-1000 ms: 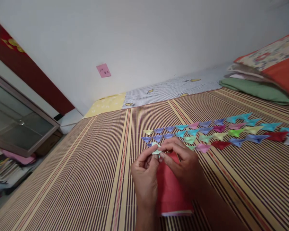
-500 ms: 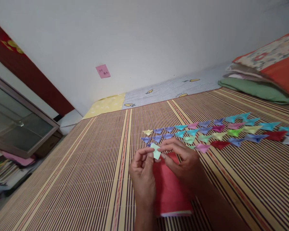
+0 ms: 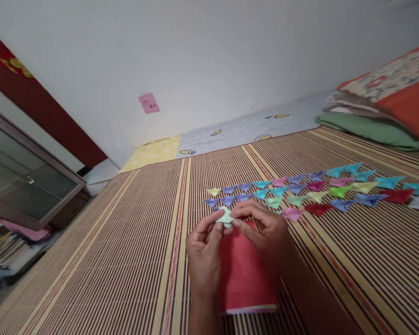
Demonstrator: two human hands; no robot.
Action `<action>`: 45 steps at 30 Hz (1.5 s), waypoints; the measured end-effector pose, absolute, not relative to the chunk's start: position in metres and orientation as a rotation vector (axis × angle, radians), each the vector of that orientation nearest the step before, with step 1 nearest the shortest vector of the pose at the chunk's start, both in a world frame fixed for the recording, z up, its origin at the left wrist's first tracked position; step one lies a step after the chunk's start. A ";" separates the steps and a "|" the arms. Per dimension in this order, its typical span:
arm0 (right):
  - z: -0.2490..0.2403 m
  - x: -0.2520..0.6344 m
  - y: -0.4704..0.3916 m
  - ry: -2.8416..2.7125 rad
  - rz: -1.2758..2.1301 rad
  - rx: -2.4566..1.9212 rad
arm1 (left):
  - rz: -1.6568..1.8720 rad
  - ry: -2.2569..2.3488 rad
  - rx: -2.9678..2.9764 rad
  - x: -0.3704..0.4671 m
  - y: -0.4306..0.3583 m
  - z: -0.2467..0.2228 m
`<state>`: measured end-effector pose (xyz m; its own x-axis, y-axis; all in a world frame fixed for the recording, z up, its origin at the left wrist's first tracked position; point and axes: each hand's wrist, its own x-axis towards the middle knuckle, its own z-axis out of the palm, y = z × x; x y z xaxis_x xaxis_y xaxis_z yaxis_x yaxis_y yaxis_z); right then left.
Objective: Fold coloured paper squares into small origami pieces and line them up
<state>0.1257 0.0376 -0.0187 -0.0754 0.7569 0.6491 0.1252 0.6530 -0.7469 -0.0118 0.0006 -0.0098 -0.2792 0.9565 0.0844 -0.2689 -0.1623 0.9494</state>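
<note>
One green paper (image 3: pixel 225 216): folded, raised in the fingertips just above far end of red sheets (image 3: pixel 247 279)
Left hand (image 3: pixel 204 253): nearly closed, thumb and index pinch the paper's left side, other fingers curled
Right hand (image 3: pixel 270 232): thumb and index almost together, hold the paper's right side, rest of fingers partly hidden
Red sheets: flat on striped mat (image 3: pixel 91 260) below hands, pale edges showing at near end
Shapes (image 3: pixel 317 197): folded, many colours, rows on mat beyond hands and off to the right
Pillow (image 3: pixel 405 97): far right, above green cloth (image 3: pixel 366 129)
</note>
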 end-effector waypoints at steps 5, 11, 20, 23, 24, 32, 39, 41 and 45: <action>-0.021 0.122 0.037 -1.521 0.679 -0.768 | 1.637 1.162 0.990 -0.012 0.000 -0.010; -0.019 0.120 0.035 -1.466 0.738 -0.790 | 1.656 1.208 0.971 -0.008 0.000 -0.008; -0.023 0.113 0.033 -1.439 0.839 -0.811 | 1.690 1.365 1.037 -0.004 -0.002 -0.010; -0.023 0.112 0.034 -1.416 0.901 -0.812 | 1.686 1.365 1.041 -0.004 -0.001 -0.011; -0.023 0.113 0.034 -1.417 0.907 -0.813 | 1.690 1.348 1.034 -0.004 -0.001 -0.011; -0.028 0.112 0.035 -1.378 0.920 -0.852 | 1.740 1.281 0.983 0.000 -0.002 -0.012; -0.021 0.114 0.034 -1.373 1.001 -0.932 | 1.793 1.338 0.974 0.002 -0.001 -0.013; -0.018 0.116 0.033 -1.430 0.990 -0.944 | 1.795 1.348 0.946 0.001 -0.001 -0.013; -0.015 0.118 0.031 -1.465 0.920 -0.975 | 1.753 1.309 0.889 -0.001 0.002 -0.014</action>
<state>0.1182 0.0312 -0.0154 -0.0645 0.9321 0.3563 0.0841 0.3609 -0.9288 -0.0014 0.0016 -0.0141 -0.4683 0.8792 0.0880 -0.1653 -0.1851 0.9687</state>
